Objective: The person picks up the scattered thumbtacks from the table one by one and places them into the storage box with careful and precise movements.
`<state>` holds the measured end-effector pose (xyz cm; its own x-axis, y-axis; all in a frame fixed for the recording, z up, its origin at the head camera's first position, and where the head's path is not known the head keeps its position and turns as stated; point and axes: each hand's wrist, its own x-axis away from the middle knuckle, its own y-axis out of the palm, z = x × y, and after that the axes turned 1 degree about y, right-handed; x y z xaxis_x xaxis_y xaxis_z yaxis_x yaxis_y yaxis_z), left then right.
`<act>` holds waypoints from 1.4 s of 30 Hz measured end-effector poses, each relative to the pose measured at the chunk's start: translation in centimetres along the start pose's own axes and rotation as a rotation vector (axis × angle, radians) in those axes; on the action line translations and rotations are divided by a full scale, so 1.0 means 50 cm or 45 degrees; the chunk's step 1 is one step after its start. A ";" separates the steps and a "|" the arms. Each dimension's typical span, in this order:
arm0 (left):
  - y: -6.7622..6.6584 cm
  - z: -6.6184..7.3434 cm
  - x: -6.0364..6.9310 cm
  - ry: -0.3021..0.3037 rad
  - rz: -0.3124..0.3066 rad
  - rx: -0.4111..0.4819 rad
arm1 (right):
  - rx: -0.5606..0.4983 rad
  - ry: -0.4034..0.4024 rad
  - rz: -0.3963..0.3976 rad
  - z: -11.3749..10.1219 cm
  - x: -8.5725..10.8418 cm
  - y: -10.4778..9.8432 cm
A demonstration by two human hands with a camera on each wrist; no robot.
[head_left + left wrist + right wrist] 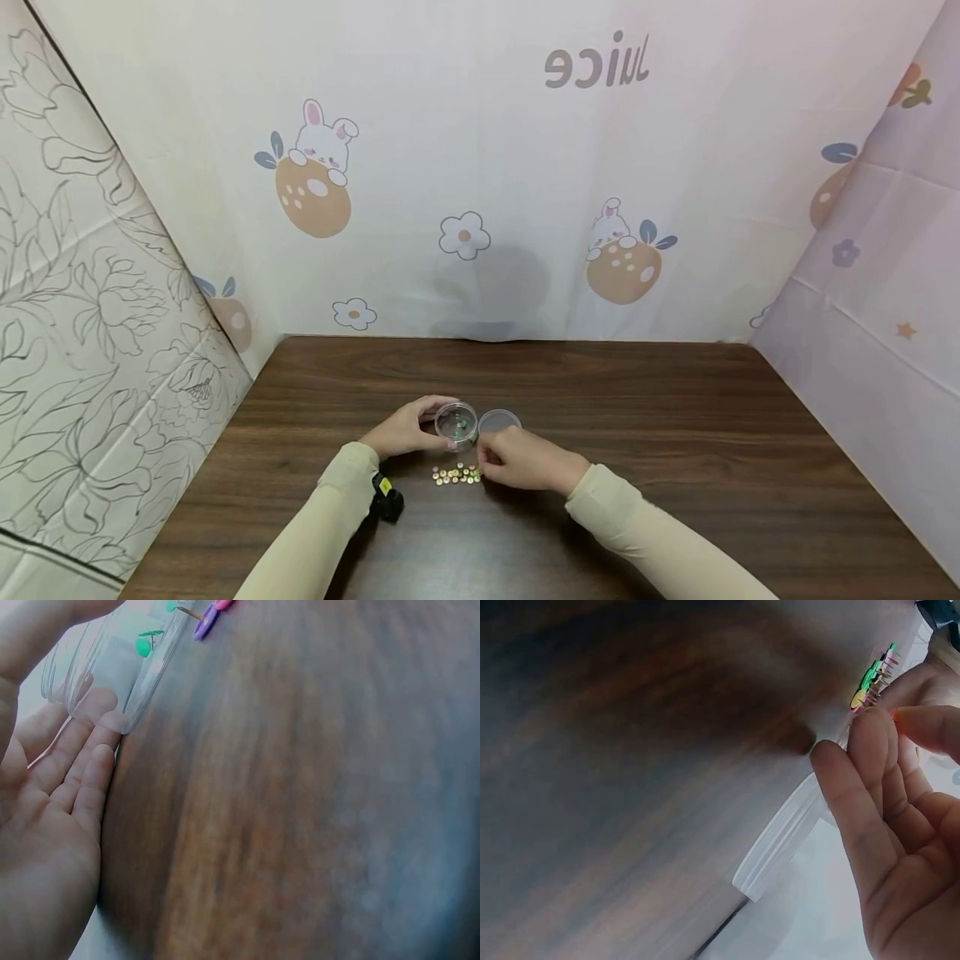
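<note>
My left hand holds a clear round plastic box at its left side, thumb on the near side and fingers behind. Inside it lie a few green thumbtacks. Just in front of the box, several thumbtacks in mixed colours are spread on the table, points up in the right wrist view. At their right end is my right hand. Its thumb and forefinger pinch something tiny and orange, seemingly a thumbtack, mostly hidden by the fingertips. A clear round lid lies behind the right hand, partly covered by it.
The brown wooden table reaches back to a printed curtain. More curtain hangs at both sides. A small black device with a yellow label sits by the left wrist.
</note>
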<state>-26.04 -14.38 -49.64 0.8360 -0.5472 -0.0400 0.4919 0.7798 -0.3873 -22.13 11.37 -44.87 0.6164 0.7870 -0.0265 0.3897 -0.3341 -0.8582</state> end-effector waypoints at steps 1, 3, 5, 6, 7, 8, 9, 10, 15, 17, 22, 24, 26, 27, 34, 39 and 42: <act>0.000 0.000 0.000 0.001 -0.001 0.003 | -0.005 0.007 0.009 0.002 -0.001 0.000; 0.000 0.000 0.000 -0.005 -0.003 -0.002 | -0.018 0.024 0.040 0.004 -0.005 -0.002; 0.000 0.000 0.001 -0.014 -0.004 -0.008 | -0.034 0.039 0.081 0.005 -0.012 -0.005; 0.000 0.000 0.001 -0.018 -0.004 -0.008 | -0.038 0.042 0.104 0.006 -0.015 -0.006; -0.001 0.000 0.001 -0.020 -0.005 -0.010 | -0.041 0.041 0.129 0.007 -0.019 -0.007; -0.001 -0.001 0.001 -0.021 -0.004 -0.013 | -0.044 0.041 0.151 0.007 -0.023 -0.009; -0.001 -0.001 0.001 -0.021 -0.005 -0.014 | -0.049 0.042 0.170 0.008 -0.027 -0.010; -0.001 -0.001 0.001 -0.021 -0.004 -0.017 | -0.051 0.038 0.189 0.008 -0.030 -0.011; -0.001 0.002 0.000 -0.028 -0.012 -0.021 | -0.051 0.050 0.222 0.012 -0.048 -0.014; -0.001 0.002 0.000 -0.031 -0.015 -0.020 | -0.043 0.063 0.228 0.014 -0.055 -0.015; 0.000 0.001 -0.001 -0.013 -0.025 -0.010 | -0.035 0.104 0.237 0.017 -0.068 -0.016; 0.000 0.000 -0.001 -0.012 -0.026 -0.012 | -0.039 0.113 0.222 0.017 -0.071 -0.015; -0.001 -0.002 -0.002 -0.017 -0.025 -0.012 | -0.041 0.116 0.205 0.019 -0.074 -0.014; -0.001 -0.002 -0.002 -0.021 -0.024 -0.012 | -0.039 0.119 0.197 0.020 -0.075 -0.013; -0.002 0.000 -0.001 -0.014 -0.015 -0.012 | -0.016 0.128 0.207 0.023 -0.083 -0.009; -0.002 -0.002 -0.002 -0.028 -0.009 -0.024 | -0.011 0.131 0.205 0.019 -0.082 -0.011; -0.002 -0.004 -0.002 -0.028 -0.010 -0.027 | -0.020 0.124 0.200 0.015 -0.080 -0.013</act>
<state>-26.21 -14.48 -49.76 0.8374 -0.5464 -0.0171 0.4933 0.7688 -0.4070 -25.36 8.82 -44.59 0.7337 0.6708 -0.1086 0.2939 -0.4573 -0.8393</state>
